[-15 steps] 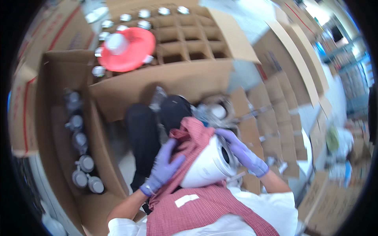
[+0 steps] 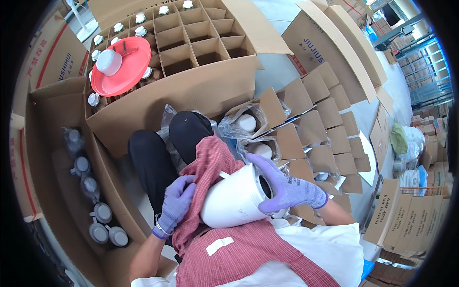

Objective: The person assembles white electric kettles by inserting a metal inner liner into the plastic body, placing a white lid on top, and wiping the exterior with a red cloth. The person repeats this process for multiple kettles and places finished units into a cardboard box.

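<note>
The big white round jar [image 2: 235, 197] lies on its side in the person's lap, its long way running from lower left to upper right, with its dark open mouth pointing to the right. The right hand [image 2: 283, 185] in a purple glove curls its fingers around the jar's mouth rim, and the left hand [image 2: 176, 203], also gloved, presses a red checked cloth [image 2: 206, 165] against the jar's other end. Next to it, the brown cardboard box with little square pockets [image 2: 313, 129] holds more white jars in plastic bags, and since before the jar has tipped a bit lower in the lap.
</note>
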Demonstrator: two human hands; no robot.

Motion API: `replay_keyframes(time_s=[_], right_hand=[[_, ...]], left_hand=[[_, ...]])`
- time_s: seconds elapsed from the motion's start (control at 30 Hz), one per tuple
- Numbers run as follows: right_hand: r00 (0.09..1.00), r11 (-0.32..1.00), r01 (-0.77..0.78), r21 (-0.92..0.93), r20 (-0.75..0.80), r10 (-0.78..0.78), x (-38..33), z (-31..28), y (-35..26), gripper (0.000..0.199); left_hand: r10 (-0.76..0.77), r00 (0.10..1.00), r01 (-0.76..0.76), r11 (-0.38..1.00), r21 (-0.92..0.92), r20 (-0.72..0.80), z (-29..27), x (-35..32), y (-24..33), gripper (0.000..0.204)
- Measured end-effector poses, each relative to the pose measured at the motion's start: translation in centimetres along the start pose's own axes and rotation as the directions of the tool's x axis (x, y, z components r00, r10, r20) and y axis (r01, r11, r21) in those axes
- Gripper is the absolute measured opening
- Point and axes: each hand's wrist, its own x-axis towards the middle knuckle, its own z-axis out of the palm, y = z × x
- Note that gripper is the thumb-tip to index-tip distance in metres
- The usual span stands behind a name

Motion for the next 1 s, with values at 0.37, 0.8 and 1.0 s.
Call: replay_keyframes(time_s=[0.37,0.8,1.0], right_hand=[[0.997,0.936,-0.040,0.349,0.069,0.018,-1.9,4.0,4.5,0.122],[1.000,0.879,-0.010,0.477,0.025,-0.002,-0.6,6.5,6.2,0.131],[0.990,0.959,0.138,0.248,-0.074,-0.124,0.8,5.9,4.1,0.116]], left_hand=[[0.723,0.690,-0.568,0.525,0.633,0.019,-3.7,-3.1,9.2,0.053],[0.106,0.972,-0.062,0.977,-0.206,0.211,-2.1,-2.4,0.5,0.029],[-0.143,0.985,0.152,0.984,-0.092,0.098,-1.3,-2.1,0.6,0.037]])
